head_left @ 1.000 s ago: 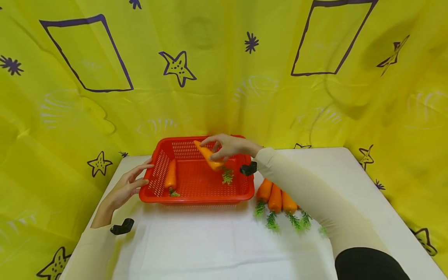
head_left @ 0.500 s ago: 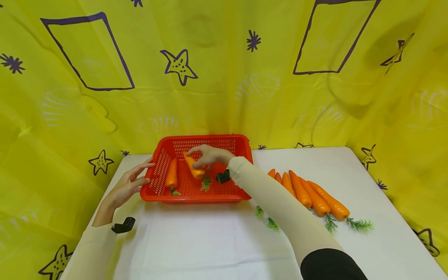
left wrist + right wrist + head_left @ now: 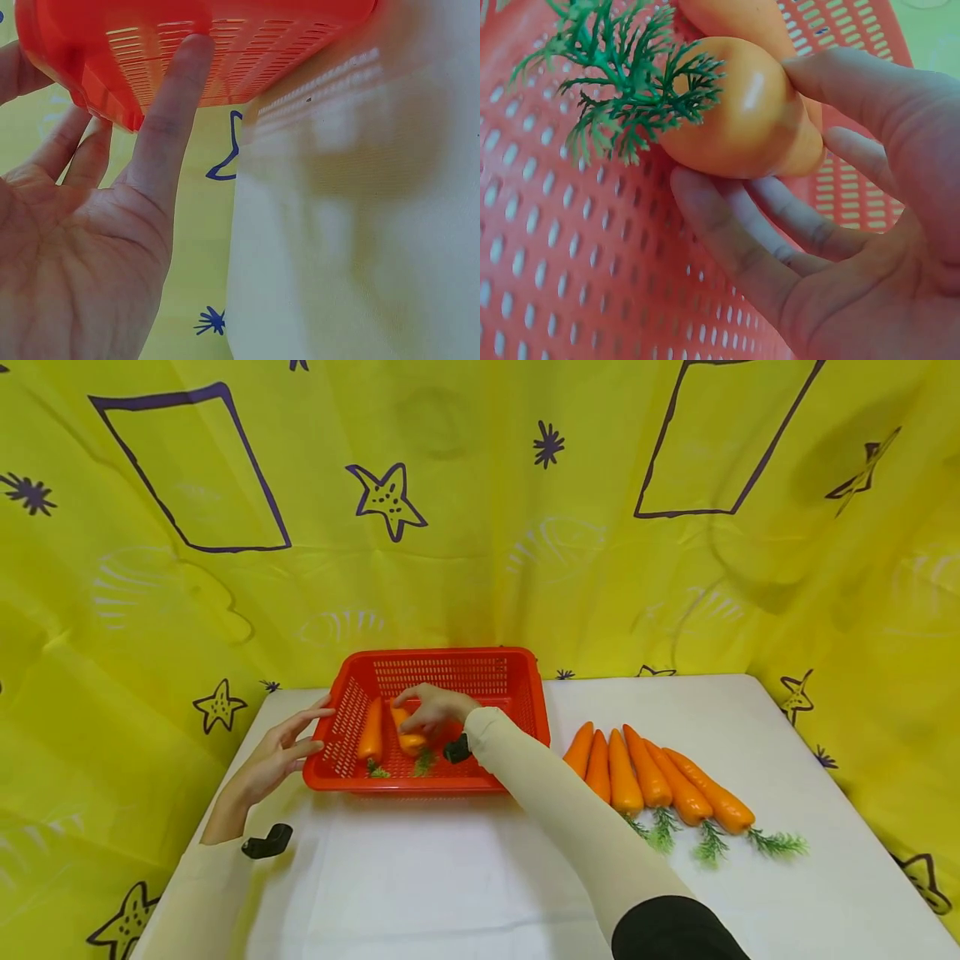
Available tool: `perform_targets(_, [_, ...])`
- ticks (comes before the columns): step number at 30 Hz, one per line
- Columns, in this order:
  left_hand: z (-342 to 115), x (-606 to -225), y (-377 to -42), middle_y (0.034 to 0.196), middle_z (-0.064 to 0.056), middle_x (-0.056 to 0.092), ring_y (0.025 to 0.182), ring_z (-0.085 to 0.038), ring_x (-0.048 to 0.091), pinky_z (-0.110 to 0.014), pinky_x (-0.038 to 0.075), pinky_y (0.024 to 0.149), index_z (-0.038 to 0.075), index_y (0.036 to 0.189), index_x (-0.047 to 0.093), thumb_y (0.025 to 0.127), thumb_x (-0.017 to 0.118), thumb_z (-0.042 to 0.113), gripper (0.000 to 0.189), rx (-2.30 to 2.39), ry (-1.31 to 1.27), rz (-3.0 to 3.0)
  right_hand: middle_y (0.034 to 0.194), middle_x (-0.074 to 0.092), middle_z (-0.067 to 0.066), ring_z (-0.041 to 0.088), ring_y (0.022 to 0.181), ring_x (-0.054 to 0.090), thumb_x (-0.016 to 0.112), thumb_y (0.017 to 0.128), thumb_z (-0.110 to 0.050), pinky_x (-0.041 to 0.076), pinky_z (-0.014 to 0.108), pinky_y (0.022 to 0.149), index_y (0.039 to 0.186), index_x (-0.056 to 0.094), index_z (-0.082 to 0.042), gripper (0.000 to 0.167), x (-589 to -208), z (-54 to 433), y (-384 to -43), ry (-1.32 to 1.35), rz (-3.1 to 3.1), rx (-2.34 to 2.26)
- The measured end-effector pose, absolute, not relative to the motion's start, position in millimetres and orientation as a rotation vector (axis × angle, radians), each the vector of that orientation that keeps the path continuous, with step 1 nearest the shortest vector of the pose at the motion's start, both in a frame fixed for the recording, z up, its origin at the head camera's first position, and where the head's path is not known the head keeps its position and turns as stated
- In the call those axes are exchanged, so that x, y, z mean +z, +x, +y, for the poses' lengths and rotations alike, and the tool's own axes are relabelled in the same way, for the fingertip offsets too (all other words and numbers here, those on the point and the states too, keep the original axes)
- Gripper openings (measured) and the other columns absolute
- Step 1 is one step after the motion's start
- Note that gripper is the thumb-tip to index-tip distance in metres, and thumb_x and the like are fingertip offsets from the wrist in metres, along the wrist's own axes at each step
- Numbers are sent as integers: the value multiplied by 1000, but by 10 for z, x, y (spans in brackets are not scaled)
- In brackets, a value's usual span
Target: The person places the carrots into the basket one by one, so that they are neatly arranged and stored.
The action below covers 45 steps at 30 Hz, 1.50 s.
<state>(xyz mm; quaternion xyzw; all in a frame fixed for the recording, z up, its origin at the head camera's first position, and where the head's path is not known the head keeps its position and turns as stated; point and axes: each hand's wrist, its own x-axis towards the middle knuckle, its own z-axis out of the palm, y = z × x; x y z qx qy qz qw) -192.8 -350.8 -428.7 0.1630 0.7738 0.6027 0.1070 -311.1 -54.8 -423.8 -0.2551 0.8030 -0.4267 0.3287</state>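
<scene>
In the head view my right hand [image 3: 435, 708] is down inside a red plastic basket [image 3: 442, 783], holding an orange carrot [image 3: 411, 743]. The right wrist view shows the thumb on one side of this carrot [image 3: 742, 105] and the fingers along the other, by its thick end. Its green leafy top [image 3: 622, 82] sticks out past the fingers. A second carrot [image 3: 371, 733] lies beside it, by the basket's left wall. My left hand [image 3: 268, 762] has its fingers extended against the basket's left side; the left wrist view shows a fingertip [image 3: 193, 56] touching the slotted wall.
Several carrots [image 3: 652, 772] with green tops lie fanned out on the white table [image 3: 420, 877], right of the basket, partly behind my right forearm. A yellow curtain [image 3: 480, 585] with drawn stars encloses the table at the back and sides.
My right hand has carried the carrot leftward and down into the basket, beside the other carrot. The carrots on the right have come more into view. My left hand stays at the basket.
</scene>
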Motion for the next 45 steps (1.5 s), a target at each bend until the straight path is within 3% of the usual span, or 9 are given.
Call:
perform_targets(6, [-3495,-4273,-1924,173,-2,9,145,-28,34,-31,54,94,2,154,39,106,52,9,50,1771,463,2282,145,52,16,22,85,66,75,94,-13,59,35,82,147,54,-8,57,-4272,-658,-3038,-627,2094,-1162])
perform_targets(9, [-3490,-4265,-1922,173,-3,9,143,-27,36,-32,54,93,2,154,40,106,52,8,50,1768,465,2286,135,58,15,25,81,68,76,94,-11,61,41,79,148,52,-7,60,-4289,-708,-3019,-581,2045,-1214])
perform_targets(14, [-3498,-4266,-1919,173,-5,8,137,-15,42,-32,55,92,1,153,39,105,51,7,49,1767,465,2288,111,66,12,28,71,69,77,92,-9,62,42,73,149,49,-6,63,-4307,-760,-3020,-538,1994,-1260])
perform_targets(18, [-3495,-4265,-1916,173,-5,8,133,-10,46,-32,56,91,0,153,39,105,51,7,49,1769,460,2287,105,66,11,27,70,68,77,93,-10,62,41,72,150,49,-6,64,-4310,-770,-3029,-535,1995,-1245])
perform_targets(23, [-3492,-4267,-1921,173,-6,8,134,-15,47,-33,56,92,0,153,39,106,51,7,49,1763,461,2292,110,64,11,26,72,68,77,93,-11,62,42,73,150,49,-7,63,-4311,-771,-3037,-536,2003,-1230])
perform_targets(31, [-3483,-4258,-1912,173,-5,8,141,-26,39,-34,55,93,1,153,39,106,51,8,49,1759,469,2293,137,52,20,28,82,67,76,94,-13,62,43,75,152,47,-9,65,-4221,-748,-2997,-557,2084,-1143])
perform_targets(36, [-3485,-4262,-1919,173,-3,7,146,-35,33,-32,54,93,2,154,39,106,51,8,50,1759,464,2289,151,45,16,23,86,69,75,96,-18,59,34,80,153,46,-10,64,-4107,-644,-3005,-685,2175,-974])
perform_targets(39, [-3492,-4268,-1919,173,-1,7,147,-37,30,-31,54,94,3,154,39,106,51,8,50,1763,465,2290,157,40,15,24,91,69,74,96,-20,58,34,83,154,45,-11,65,-3996,-560,-3000,-758,2211,-868])
perform_targets(45, [-3477,-4268,-1912,173,-3,8,148,-45,25,-32,54,93,3,155,39,106,51,8,50,1764,475,2289,151,47,19,33,101,66,75,96,-23,59,43,83,155,44,-15,68,-3723,-293,-2929,-908,2223,-743])
